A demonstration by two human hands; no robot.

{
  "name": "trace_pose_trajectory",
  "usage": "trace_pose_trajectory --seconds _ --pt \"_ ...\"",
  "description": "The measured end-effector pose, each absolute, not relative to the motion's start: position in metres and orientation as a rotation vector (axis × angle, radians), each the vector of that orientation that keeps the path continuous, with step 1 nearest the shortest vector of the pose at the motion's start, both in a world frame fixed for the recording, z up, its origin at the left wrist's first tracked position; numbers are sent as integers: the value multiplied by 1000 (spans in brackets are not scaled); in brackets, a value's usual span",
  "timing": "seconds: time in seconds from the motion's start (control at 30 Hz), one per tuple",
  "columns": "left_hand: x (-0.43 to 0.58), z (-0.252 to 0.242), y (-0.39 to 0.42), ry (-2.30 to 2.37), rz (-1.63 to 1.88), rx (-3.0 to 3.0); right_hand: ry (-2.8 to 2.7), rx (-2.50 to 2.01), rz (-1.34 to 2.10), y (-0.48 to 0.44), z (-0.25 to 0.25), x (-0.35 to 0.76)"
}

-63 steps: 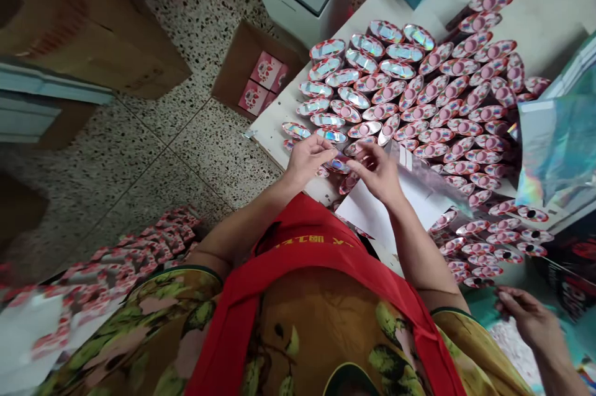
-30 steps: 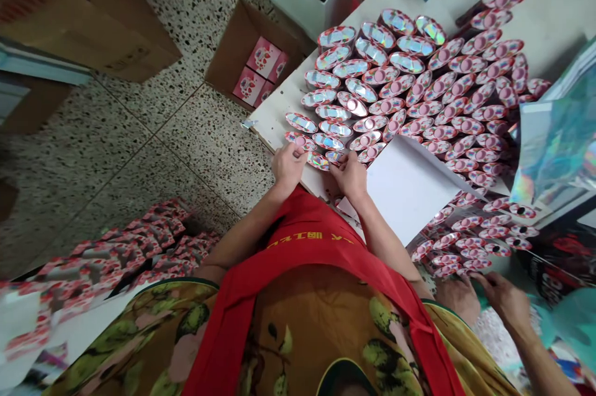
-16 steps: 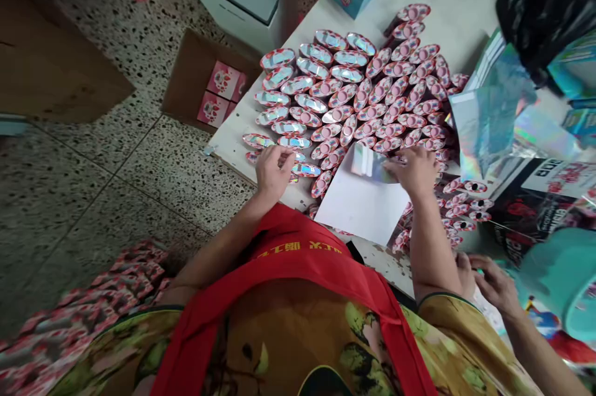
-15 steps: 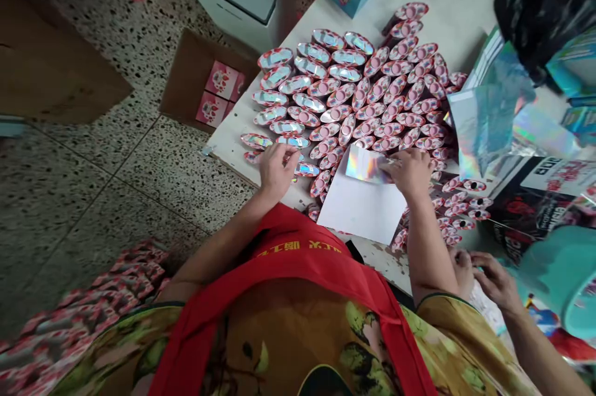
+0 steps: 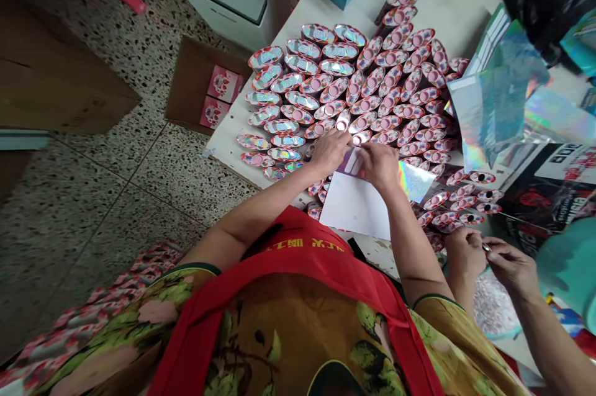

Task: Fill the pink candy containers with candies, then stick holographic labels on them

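My left hand (image 5: 331,149) is closed in a pinch at the upper left edge of a shiny rainbow sticker sheet (image 5: 419,180); what its fingertips grip is too small to make out. My right hand (image 5: 380,165) is beside it, thumb and fingers closed on the sheet, whose purple-looking part shows between the hands. Under both lies a white sheet of card (image 5: 356,203). Around them stand many small red-and-pink packs with oval ends. Those on the left carry shiny oval stickers (image 5: 284,126); others show a plain pink centre (image 5: 367,104).
A co-worker's hands (image 5: 487,256) hold a small item at the right, near a teal tub (image 5: 565,265). Shiny film (image 5: 503,104) and a black bag (image 5: 535,5) lie on the table's right side. An open carton (image 5: 186,85) stands on the floor at left.
My left hand has moved right, from the stickered packs to the sheet. My right hand has shifted left, and the sticker sheet now sticks out to its right.
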State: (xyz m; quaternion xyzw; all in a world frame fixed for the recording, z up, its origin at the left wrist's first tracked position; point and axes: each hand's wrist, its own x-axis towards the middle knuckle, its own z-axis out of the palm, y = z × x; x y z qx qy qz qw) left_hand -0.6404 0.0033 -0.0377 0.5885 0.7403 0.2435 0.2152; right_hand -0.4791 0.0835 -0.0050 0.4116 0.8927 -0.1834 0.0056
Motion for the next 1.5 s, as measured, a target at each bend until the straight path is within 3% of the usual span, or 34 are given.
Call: trace_pose_trajectory --seconds 0.23,0.47,0.7,0.8,0.93,1.03,1.23,1.5 --pt "-646 -43 -28 1999 863 1825 2634 1331 -839 91 -3 -505" --pt "-640 -42 -58 1915 1023 1753 2633 1322 -813 94 -8 -515" --pt "-668 -9 -93 1855 1555 619 2896 1482 -378 77 2 -538" --pt "-687 1 -109 1774 1624 355 3007 1294 -787 53 19 -552" --pt "-702 3 -132 1771 1657 215 2565 979 -1562 15 22 -573" --pt "-704 -6 -155 1801 1656 111 2307 882 -1710 -7 7 -589" --pt "-715 -38 -197 1997 1613 -128 2396 825 -1270 -41 -14 -625" --pt "-744 -70 -189 2655 1230 263 2534 871 -780 -54 -19 -664"
